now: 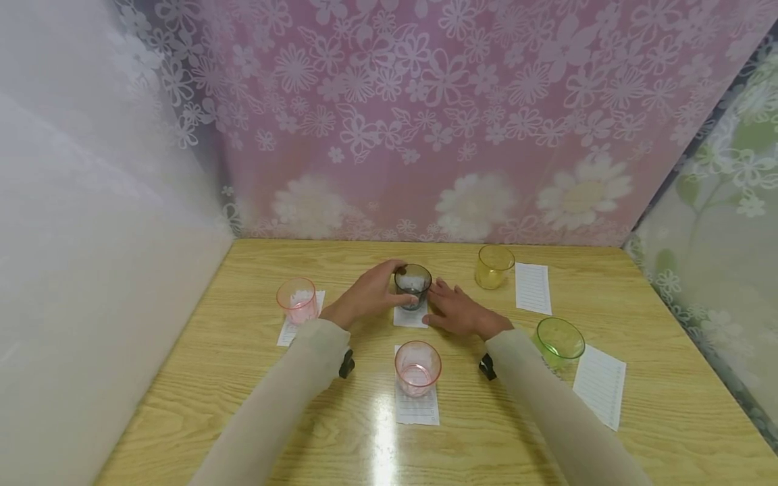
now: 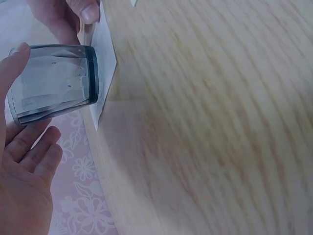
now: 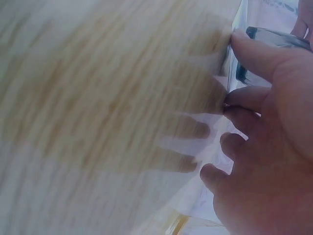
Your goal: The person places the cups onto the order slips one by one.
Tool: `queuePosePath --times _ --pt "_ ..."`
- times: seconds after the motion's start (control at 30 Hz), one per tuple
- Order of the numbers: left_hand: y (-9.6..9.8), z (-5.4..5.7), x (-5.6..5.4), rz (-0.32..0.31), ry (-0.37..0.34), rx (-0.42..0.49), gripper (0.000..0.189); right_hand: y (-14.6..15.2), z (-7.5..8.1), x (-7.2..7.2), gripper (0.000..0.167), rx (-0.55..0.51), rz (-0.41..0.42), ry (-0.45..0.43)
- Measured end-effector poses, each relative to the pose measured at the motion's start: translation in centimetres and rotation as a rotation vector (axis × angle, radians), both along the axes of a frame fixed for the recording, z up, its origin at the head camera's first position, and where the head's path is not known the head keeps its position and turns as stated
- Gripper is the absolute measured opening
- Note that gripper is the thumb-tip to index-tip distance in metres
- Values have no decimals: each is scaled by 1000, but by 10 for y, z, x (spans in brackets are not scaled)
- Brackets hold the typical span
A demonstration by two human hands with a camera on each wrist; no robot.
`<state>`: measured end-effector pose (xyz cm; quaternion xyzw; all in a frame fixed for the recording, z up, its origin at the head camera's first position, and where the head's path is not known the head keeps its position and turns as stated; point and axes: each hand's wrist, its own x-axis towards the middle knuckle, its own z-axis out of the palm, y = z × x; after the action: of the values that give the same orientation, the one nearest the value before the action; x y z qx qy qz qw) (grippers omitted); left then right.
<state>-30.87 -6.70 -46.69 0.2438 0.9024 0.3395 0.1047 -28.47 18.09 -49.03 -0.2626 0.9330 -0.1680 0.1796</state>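
A smoky grey glass point(image 1: 411, 300) stands upright at the back middle, on a white printed slip of paper point(image 1: 408, 319). From its left side my left hand point(image 1: 369, 291) holds the glass, thumb near the front and fingers toward the back of the rim. In the left wrist view the thumb lies on the wall of the grey glass point(image 2: 51, 78), near its rim. On the other side my right hand point(image 1: 458, 312) lies low beside the glass, fingers spread. Its thumb and index fingertip touch the edge of the paper point(image 3: 238, 24), apart from each other.
Nearer me a pink glass point(image 1: 418, 371) stands on a slip point(image 1: 418, 410); another pink glass point(image 1: 299, 307) stands on a slip at left. A yellow glass point(image 1: 494, 273) and a green glass point(image 1: 559, 344) stand at right beside paper slips point(image 1: 533, 289). Curtains surround the wooden table point(image 1: 340, 418).
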Motion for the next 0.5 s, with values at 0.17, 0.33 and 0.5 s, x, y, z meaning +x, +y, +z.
queuePosePath --times 0.17,0.33,0.5 --pt "0 -5 0 2 8 -5 88 1 0 -1 72 -8 7 -21" --pt "-1 -7 2 3 6 -1 88 1 2 1 72 -2 15 -38" --pt "0 -8 2 12 -6 8 88 0 7 2 72 -6 13 -62"
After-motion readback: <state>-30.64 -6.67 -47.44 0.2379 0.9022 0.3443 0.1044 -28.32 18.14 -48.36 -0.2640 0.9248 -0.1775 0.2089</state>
